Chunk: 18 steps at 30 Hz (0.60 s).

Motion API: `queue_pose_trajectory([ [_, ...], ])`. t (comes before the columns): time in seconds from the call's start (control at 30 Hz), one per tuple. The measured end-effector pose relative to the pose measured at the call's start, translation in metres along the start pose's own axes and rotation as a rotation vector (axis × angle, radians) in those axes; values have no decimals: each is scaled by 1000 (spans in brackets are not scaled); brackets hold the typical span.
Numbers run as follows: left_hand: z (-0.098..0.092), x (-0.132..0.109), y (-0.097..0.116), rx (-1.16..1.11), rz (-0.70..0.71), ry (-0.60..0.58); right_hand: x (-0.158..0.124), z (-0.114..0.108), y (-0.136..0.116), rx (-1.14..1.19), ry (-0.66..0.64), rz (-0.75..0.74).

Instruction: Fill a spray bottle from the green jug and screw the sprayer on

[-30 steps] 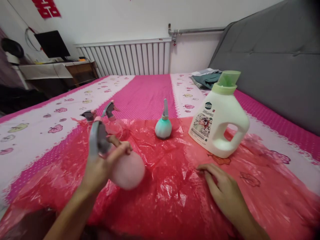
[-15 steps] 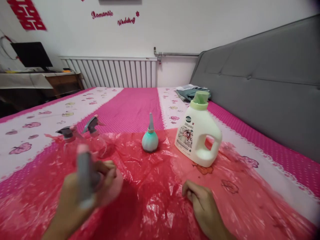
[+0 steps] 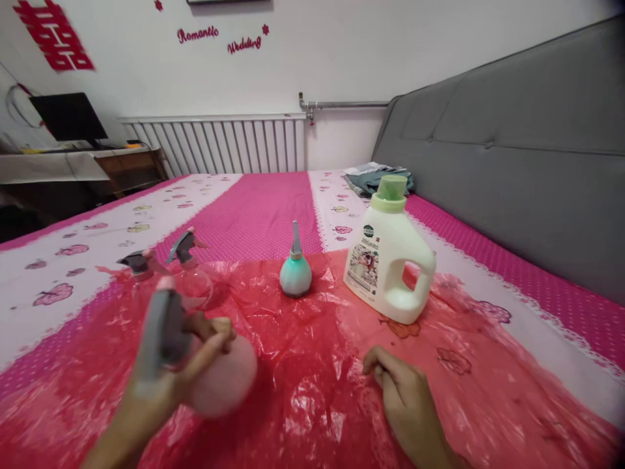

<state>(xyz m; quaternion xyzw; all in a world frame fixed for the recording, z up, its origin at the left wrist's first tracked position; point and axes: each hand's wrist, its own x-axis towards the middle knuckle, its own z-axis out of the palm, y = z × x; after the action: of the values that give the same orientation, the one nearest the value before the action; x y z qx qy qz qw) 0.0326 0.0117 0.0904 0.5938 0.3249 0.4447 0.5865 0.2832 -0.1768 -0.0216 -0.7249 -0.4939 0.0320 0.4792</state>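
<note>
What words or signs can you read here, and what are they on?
"Romantic": red letters on the wall.
"Wedding": red letters on the wall too.
"囍": it looks like this on the red sign at top left.
Label on the white jug: there is writing, but it's too small and blurred to read for sure.
Spray bottle in the left hand: too blurred to tell if there's any writing.

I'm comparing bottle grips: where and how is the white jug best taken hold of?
Likely by the looped handle, the right hand coming from the right: the white jug stands upright with that handle on its right, open through the middle for a wraparound grip.
</note>
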Motion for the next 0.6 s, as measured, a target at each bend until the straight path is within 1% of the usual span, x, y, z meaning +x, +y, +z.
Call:
queue_pose_trajectory([
  [0.07,-2,1,-5,-33,7,-85,0,0,1,-6,12,-15],
  [0.2,-6,-2,-13,175,72,-113,1,1,-2,-10,1,-72],
  [0.3,-4,-5,-12,161,65,-118,0,3,-6,-13,-1,-111],
  [0.43,5,-8,-4,351,130,-25,0,3,-8,-27,16,-138],
  [0.47,6,-9,-2,336,130,-11,0,3,-8,-32,19,-145],
  [0.53,5,-9,1,282,120,-26,0,2,-8,-41,23,-162],
  [0.6,3,-8,3,335,139,-45,1,1,-9,-52,26,-180],
])
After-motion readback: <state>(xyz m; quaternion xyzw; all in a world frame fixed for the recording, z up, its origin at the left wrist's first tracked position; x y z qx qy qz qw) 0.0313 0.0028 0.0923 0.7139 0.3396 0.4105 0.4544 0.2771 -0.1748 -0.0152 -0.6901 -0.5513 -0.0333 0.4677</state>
